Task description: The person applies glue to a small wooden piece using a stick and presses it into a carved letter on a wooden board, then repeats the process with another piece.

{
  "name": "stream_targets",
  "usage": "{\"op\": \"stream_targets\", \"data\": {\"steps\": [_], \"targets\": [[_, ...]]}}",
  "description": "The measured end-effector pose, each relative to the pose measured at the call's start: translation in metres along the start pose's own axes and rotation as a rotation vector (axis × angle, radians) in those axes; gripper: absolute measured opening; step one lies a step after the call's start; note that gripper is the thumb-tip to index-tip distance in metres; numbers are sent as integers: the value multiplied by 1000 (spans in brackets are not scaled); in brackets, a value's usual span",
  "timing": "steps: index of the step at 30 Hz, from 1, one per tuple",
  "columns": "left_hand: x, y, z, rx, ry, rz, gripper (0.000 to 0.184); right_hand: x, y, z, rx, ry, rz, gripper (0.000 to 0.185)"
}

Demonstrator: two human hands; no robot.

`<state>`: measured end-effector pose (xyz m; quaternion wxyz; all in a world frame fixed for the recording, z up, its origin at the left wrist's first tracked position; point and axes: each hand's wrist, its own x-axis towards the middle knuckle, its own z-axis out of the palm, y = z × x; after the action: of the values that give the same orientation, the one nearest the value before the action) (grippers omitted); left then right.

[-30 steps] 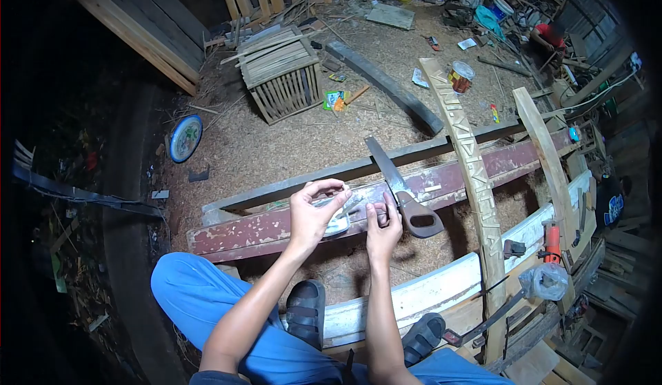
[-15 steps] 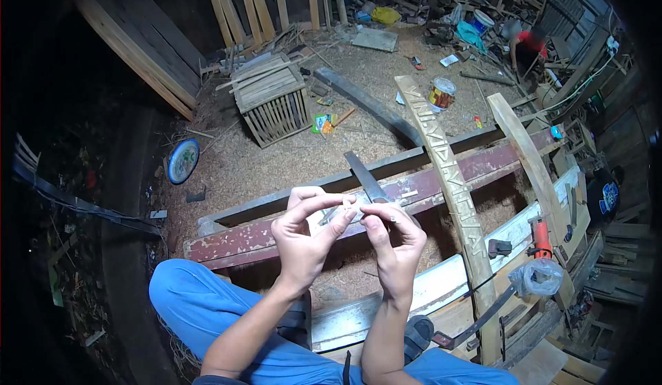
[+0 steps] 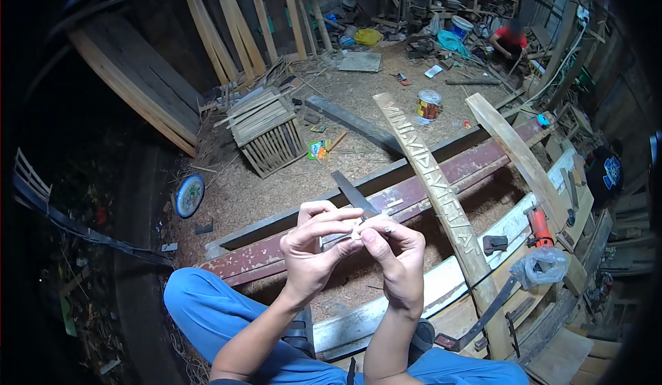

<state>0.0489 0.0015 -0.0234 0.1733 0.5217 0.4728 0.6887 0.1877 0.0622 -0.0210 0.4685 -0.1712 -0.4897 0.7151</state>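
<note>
My left hand (image 3: 312,250) and my right hand (image 3: 396,257) meet in front of me, thumbs and forefingers pinched together. Between the fingertips is a small pale piece (image 3: 356,232), mostly covered, its kind too small to tell. Just beyond the hands, a dark flat blade (image 3: 352,192) like a handsaw's lies across the worn maroon beam (image 3: 407,202). To the right, a plank with carved zigzag patterns (image 3: 434,178) rests across the beams. A second, plain curved plank (image 3: 514,144) lies farther right.
A slatted wooden crate (image 3: 269,133), a paint can (image 3: 428,106) and a long grey timber (image 3: 352,123) are on the shavings-covered ground. A red power tool (image 3: 538,226) and a plastic bag (image 3: 543,266) lie at right. A person in red (image 3: 512,40) crouches at the back.
My fingertips have come closer together around the small pale piece, the right hand's pinch now touching the left's. The head view has shifted and tilted slightly.
</note>
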Motion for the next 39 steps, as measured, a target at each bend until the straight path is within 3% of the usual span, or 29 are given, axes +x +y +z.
{"op": "stream_targets", "data": {"steps": [10, 19, 21, 29, 39], "targets": [[-1, 0, 0, 117, -82, -54, 22, -1, 1, -25, 121, -137, 131, 19], [1, -8, -10, -32, -114, -66, 28, 4, 25, -27, 443, -194, 318, 20], [4, -5, -13, 103, -161, 6, 26, 4, 31, -29, 486, -200, 315, 20], [7, 0, -22, 188, -161, 63, 29, 8, 31, -21, 449, -205, 248, 19], [15, 25, -27, 506, -251, 171, 28, 6, 25, -22, 297, -185, 204, 21]]}}
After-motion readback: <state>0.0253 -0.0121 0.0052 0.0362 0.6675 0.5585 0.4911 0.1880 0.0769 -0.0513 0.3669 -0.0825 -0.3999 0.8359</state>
